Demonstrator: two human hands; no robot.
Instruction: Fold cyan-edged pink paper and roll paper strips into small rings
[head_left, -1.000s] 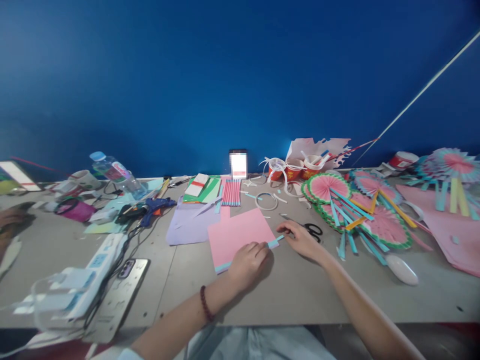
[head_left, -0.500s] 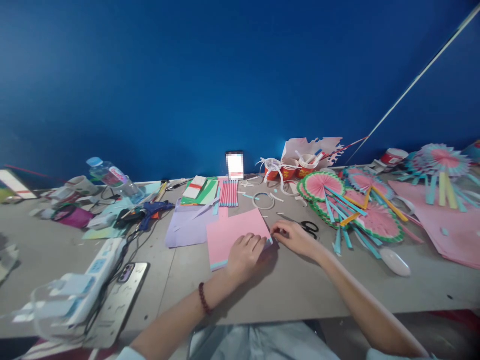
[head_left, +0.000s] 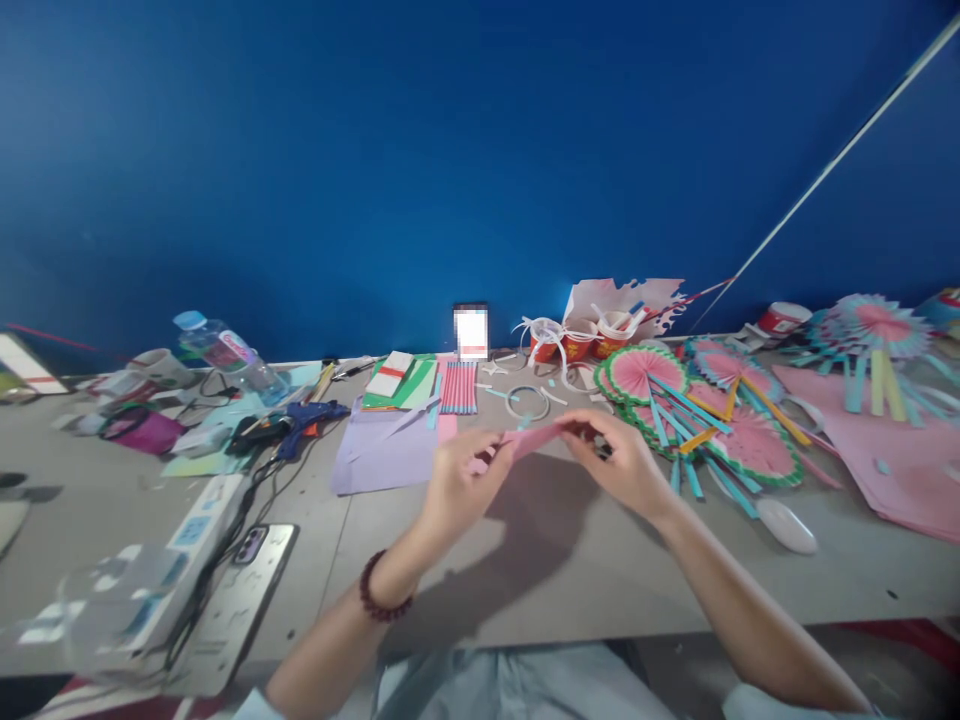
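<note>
Between my two hands, a sheet of pink paper (head_left: 531, 438) is held up off the table, seen nearly edge-on, so most of its face is hidden. My left hand (head_left: 466, 478) pinches its left end, thumb toward me. The right end is gripped by my right hand (head_left: 611, 458), fingers curled round the edge. Beyond the paper lie a white ring (head_left: 527, 402) and a pleated pink and blue paper piece (head_left: 458, 387). Purple paper sheets (head_left: 382, 450) lie to the left of my left hand.
Pleated paper fans (head_left: 645, 372) with blue strips cover the right side, near a white computer mouse (head_left: 786, 527). Red paper cups (head_left: 579, 340) stand by the wall. At left are a blue glue gun (head_left: 304, 425), a power strip (head_left: 199, 540), a phone (head_left: 244, 600) and a plastic bottle (head_left: 229, 355).
The pink paper lay flat on the table under my left hand; now it is lifted and tilted edge-on. My right hand has moved up and taken hold of its right end.
</note>
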